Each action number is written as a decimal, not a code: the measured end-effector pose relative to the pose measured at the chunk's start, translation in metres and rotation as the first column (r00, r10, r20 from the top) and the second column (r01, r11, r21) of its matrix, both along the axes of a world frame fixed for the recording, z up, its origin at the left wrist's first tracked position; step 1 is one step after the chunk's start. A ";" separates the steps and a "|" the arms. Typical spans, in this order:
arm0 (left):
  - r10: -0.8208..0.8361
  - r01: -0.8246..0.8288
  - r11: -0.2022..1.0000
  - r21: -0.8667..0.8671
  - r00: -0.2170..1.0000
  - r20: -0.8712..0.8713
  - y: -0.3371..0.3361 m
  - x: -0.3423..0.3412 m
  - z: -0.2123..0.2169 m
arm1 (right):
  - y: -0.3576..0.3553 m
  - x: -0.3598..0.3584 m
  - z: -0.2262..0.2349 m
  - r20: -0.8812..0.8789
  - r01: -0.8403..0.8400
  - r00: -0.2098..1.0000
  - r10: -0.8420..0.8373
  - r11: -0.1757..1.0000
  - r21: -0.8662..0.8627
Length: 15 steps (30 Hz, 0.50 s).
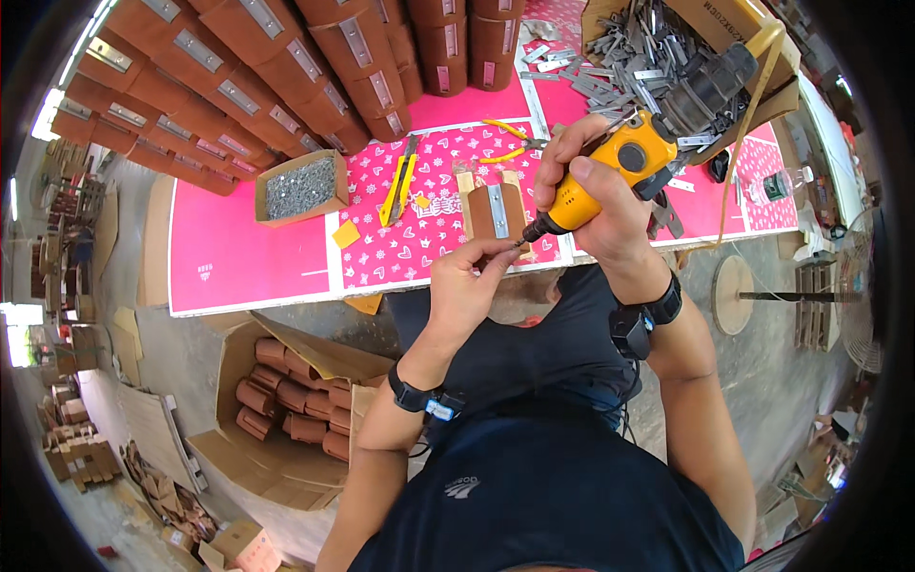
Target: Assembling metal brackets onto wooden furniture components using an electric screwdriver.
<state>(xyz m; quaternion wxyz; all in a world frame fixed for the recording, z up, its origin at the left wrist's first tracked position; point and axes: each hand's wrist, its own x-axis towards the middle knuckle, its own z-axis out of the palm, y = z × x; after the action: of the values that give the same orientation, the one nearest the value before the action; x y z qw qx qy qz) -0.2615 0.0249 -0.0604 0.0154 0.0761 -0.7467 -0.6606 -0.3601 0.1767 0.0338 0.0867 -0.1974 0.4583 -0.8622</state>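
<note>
My right hand is wrapped round a yellow and black power drill, its nose angled down to the left. At the drill's tip, the thumb and fingers of my left hand are pinched together. What they hold there is too small to make out. Just beyond lies a brown curved piece with a metal strip along its middle, set between small wooden blocks. An open box of small metal screws sits to the left. Yellow-handled snips and yellow-handled pliers lie near the brown piece.
Tall stacks of brown pieces rise at the back left of the pink-covered table. A carton of metal strips stands at the back right. Below the table's edge, a cardboard box contains more brown pieces. A fan stands at right.
</note>
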 end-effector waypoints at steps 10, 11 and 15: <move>0.042 -0.045 0.998 -0.041 0.997 -0.064 0.000 0.002 0.001 | -0.005 0.000 0.000 -0.021 -0.031 0.999 0.031 0.999 0.017; 0.050 -0.055 0.996 -0.070 0.996 -0.079 0.001 0.002 0.000 | -0.005 0.001 0.000 -0.022 -0.034 0.999 0.034 0.999 0.025; 0.073 -0.104 0.981 -0.163 0.980 -0.185 0.001 0.000 -0.006 | -0.007 0.000 -0.002 -0.080 -0.041 0.996 0.047 0.996 0.074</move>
<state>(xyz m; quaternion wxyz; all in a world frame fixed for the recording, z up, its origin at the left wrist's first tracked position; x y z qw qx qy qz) -0.2611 0.0260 -0.0664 0.1180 0.0481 -0.7926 -0.5963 -0.3600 0.1693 0.0318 0.0942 -0.2394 0.4880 -0.8341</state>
